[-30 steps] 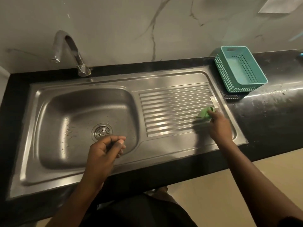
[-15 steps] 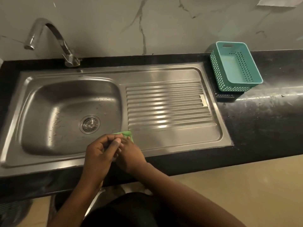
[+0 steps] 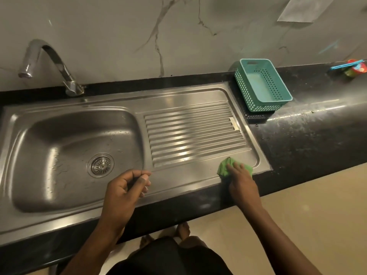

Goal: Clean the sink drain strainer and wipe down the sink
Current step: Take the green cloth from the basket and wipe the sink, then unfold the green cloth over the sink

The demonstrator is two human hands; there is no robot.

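A pale marble-patterned wall (image 3: 178,36) with dark veins filled the upper part of the frame, and below it a black speckled countertop (image 3: 309,139) ran from left to right. A stainless-steel sink (image 3: 59,219) was set into this countertop. Its basin occupied the left of the frame and its ribbed drainboard (image 3: 194,133) the centre. The drain strainer (image 3: 100,165) was seated in the floor of the basin, towards the basin's lower right, and scattered droplets marked the basin surface around it. A curved chrome faucet (image 3: 49,62) rose from the rear rim at upper left, with its spout arching to the left.

The left hand (image 3: 127,187) hovered over the front rim of the sink, just right of and below the strainer and apart from it. Its fingers were curled inward and the thumb tip met the forefinger. No object was visible in its grasp. The right hand (image 3: 241,181) lay at the lower right corner of the drainboard, on the smooth margin below the ribs. Its fingers were extended and pressed down on a bunched green cloth (image 3: 223,167), which showed on either side of the fingers and touched the steel.

A teal perforated basket (image 3: 262,84) stood on the countertop just beyond the drainboard's upper right corner. Small colourful items (image 3: 353,68), too blurred to identify, lay at the far upper right. Beige floor (image 3: 297,211) and bare feet (image 3: 182,231) appeared at the bottom of the frame.
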